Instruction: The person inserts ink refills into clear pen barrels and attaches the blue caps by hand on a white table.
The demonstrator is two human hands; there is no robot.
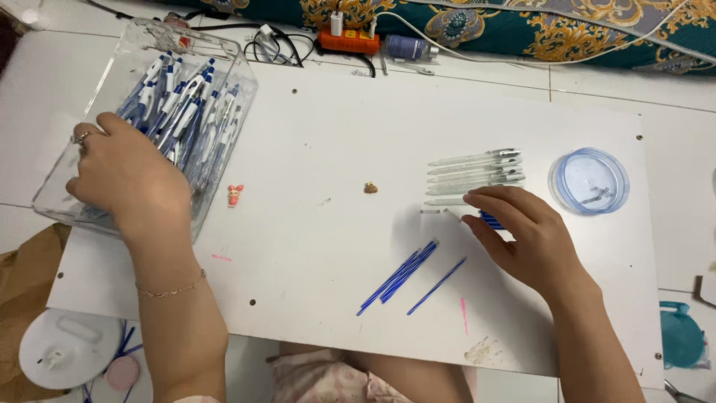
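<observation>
A small pink figurine (pixel 235 195) lies on the white board (pixel 335 134), with a tiny brown trinket (pixel 371 188) at its three o'clock. At the board's twelve o'clock sit an orange power strip (pixel 345 41) and a patterned teal cloth (pixel 522 26). A white round lid (pixel 63 349) rests at seven o'clock.

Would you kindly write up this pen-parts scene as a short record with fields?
Surface: white board on a tiled floor
Left hand: left hand reaching into the clear plastic bin of blue-and-white pens
Right hand: right hand resting on the board over a small blue part, grip unclear
Beside right hand: row of clear pen barrels, small springs
Near front edge: loose blue refills
Far right: round clear blue lid holding tiny parts
</observation>
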